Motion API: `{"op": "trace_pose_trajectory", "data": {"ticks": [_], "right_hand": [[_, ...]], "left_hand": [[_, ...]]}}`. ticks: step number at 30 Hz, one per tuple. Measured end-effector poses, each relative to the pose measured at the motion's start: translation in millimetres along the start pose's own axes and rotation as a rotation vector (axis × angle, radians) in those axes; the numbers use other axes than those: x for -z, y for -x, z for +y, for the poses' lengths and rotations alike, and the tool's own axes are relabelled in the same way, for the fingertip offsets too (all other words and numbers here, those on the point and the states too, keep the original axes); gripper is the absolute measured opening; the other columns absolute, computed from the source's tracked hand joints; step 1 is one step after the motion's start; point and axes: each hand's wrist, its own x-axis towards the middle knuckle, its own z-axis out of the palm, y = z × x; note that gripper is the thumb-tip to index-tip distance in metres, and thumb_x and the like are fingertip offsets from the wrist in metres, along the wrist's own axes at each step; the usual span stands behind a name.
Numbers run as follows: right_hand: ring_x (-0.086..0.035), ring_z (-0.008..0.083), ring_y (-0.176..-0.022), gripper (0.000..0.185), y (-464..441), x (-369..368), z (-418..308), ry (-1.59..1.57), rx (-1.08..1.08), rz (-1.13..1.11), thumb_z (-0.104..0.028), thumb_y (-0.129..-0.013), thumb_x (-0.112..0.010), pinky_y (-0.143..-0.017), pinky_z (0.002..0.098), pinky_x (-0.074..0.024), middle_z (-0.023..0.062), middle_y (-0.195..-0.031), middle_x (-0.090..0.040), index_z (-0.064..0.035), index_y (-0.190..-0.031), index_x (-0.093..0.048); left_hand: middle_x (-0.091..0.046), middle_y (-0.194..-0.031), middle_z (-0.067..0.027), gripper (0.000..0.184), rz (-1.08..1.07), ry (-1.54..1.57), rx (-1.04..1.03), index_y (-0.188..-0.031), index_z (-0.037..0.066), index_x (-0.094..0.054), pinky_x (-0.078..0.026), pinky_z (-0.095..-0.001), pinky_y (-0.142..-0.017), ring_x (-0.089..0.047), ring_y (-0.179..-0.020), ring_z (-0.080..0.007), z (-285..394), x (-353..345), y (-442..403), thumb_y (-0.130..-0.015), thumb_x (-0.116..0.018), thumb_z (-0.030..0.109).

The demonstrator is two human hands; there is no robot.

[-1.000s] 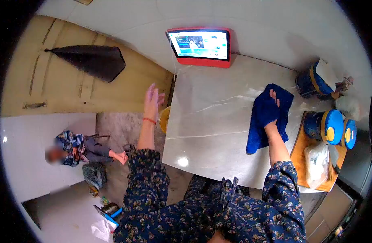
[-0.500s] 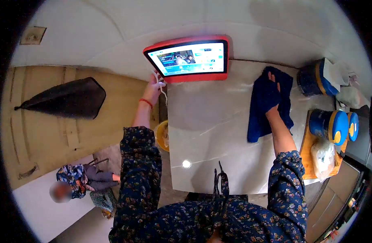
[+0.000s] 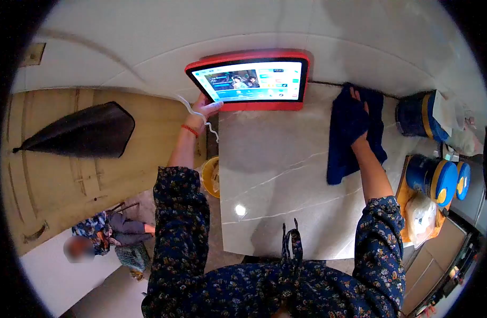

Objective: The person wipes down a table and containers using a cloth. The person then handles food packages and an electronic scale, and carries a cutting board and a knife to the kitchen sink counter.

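Note:
A red-framed tablet (image 3: 249, 82) with a lit screen stands at the back left of the grey table (image 3: 270, 153). My left hand (image 3: 203, 110) is closed on its lower left corner, the thumb over the front edge. A white cable (image 3: 193, 110) runs across that hand. On the right, my right hand (image 3: 360, 108) lies on a dark blue cloth (image 3: 342, 127) spread on the table; part of the cloth covers the palm, and the visible fingers are stretched out.
Blue tubs (image 3: 432, 177) and a plastic bag (image 3: 419, 217) rest on a wooden board (image 3: 441, 225) at the right. Another tub (image 3: 417, 114) is behind them. A yellow bin (image 3: 209, 177) stands left of the table; a person (image 3: 105, 233) sits farther left.
My left hand has moved up to the tablet and taken hold of its corner. The blue cloth and my right hand have shifted slightly towards the wall.

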Motion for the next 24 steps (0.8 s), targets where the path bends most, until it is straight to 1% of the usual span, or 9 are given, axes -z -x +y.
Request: {"op": "trace_pose_trajectory", "data": {"ticks": [3, 6, 10, 14, 17, 19, 21, 22, 24], "right_hand": [[-0.019, 0.0178, -0.141, 0.059, -1.8, 4.3, -2.6, -0.057, -0.007, -0.039, -0.040, -0.093, -0.037, -0.112, 0.0393, -0.0159, 0.0041, -0.154, -0.019, -0.0095, -0.144, -0.030], [-0.019, 0.0199, -0.141, 0.059, -1.5, -4.7, 0.4, 0.029, 0.003, -0.052, -0.040, -0.094, -0.037, -0.112, 0.0394, -0.0159, 0.0056, -0.154, -0.020, -0.0101, -0.144, -0.031], [-0.022, 0.0224, -0.140, 0.057, -1.1, 3.6, -4.3, -0.018, -0.011, 0.004, -0.039, -0.093, -0.039, -0.111, 0.0410, -0.0180, 0.0082, -0.153, -0.022, -0.0101, -0.142, -0.034], [-0.024, 0.0236, -0.139, 0.055, -13.3, 6.4, -10.6, -0.007, -0.041, -0.013, -0.037, -0.093, -0.041, -0.111, 0.0422, -0.0197, 0.0094, -0.152, -0.023, -0.0097, -0.140, -0.037], [-0.022, 0.0231, -0.140, 0.055, -14.6, 4.8, -15.3, -0.056, -0.044, -0.005, -0.037, -0.093, -0.041, -0.111, 0.0419, -0.0188, 0.0087, -0.152, -0.023, -0.0097, -0.140, -0.038], [-0.021, 0.0220, -0.140, 0.054, -13.8, 8.5, -19.8, -0.077, -0.051, -0.040, -0.037, -0.093, -0.040, -0.112, 0.0413, -0.0171, 0.0076, -0.153, -0.022, -0.0103, -0.140, -0.038], [-0.019, 0.0206, -0.141, 0.053, -16.1, 15.6, -27.1, -0.054, -0.060, -0.121, -0.036, -0.093, -0.040, -0.112, 0.0407, -0.0151, 0.0063, -0.153, -0.022, -0.0113, -0.140, -0.038], [-0.019, 0.0200, -0.141, 0.053, -17.9, 19.0, -29.4, -0.035, -0.068, -0.131, -0.036, -0.093, -0.040, -0.112, 0.0404, -0.0143, 0.0058, -0.153, -0.022, -0.0121, -0.140, -0.039], [-0.018, 0.0188, -0.141, 0.052, -17.6, 23.6, -34.1, -0.004, -0.080, -0.155, -0.036, -0.093, -0.040, -0.113, 0.0397, -0.0126, 0.0048, -0.153, -0.021, -0.0137, -0.139, -0.040]], "left_hand": [[-0.052, -0.127, -0.0030, 0.060, 0.012, 0.046, 0.037, -0.139, 0.016, -0.038, -0.042, -0.0364, -0.093, -0.051, -0.112, -0.0157, -0.3, 7.7, -7.3, -0.085, -0.064, 0.016], [-0.052, -0.128, -0.0037, 0.054, -0.001, 0.145, -0.009, -0.138, 0.012, -0.040, -0.042, -0.0370, -0.095, -0.050, -0.114, -0.0169, 8.4, 2.9, -1.0, -0.088, -0.061, 0.018], [-0.053, -0.125, -0.0034, 0.050, -0.070, 0.279, -0.292, -0.127, 0.004, -0.046, -0.037, -0.0371, -0.099, -0.049, -0.114, -0.0187, -6.9, -1.9, -17.2, -0.089, -0.062, 0.032], [-0.052, -0.128, -0.0063, 0.046, -0.103, 0.491, -0.417, -0.132, 0.002, -0.043, -0.038, -0.0361, -0.101, -0.049, -0.117, -0.0196, -20.3, -3.4, -35.4, -0.093, -0.057, 0.022], [-0.054, -0.124, -0.0064, 0.048, -0.048, 0.442, -0.442, -0.125, 0.002, -0.047, -0.040, -0.0389, -0.098, -0.052, -0.111, -0.0219, -22.0, -4.0, -44.5, -0.091, -0.059, 0.033], [-0.054, -0.123, -0.0090, 0.056, -0.014, 0.448, -0.434, -0.126, 0.000, -0.044, -0.041, -0.0402, -0.098, -0.053, -0.112, -0.0238, -34.0, 2.9, -55.9, -0.092, -0.054, 0.043], [-0.057, -0.117, -0.0094, 0.039, 0.066, 0.578, -0.435, -0.121, -0.001, -0.049, -0.043, -0.0373, -0.096, -0.055, -0.107, -0.0205, -37.0, -2.5, -59.5, -0.097, -0.046, 0.029], [-0.059, -0.111, -0.0096, 0.042, 0.100, 0.539, -0.443, -0.114, -0.001, -0.053, -0.044, -0.0354, -0.092, -0.056, -0.103, -0.0186, -23.1, -11.4, -53.1, -0.098, -0.043, 0.037], [-0.059, -0.109, -0.0092, 0.044, 0.171, 0.413, -0.543, -0.112, -0.001, -0.054, -0.044, -0.0342, -0.089, -0.056, -0.100, -0.0176, -27.5, -9.7, -58.7, -0.098, -0.043, 0.040]]}}
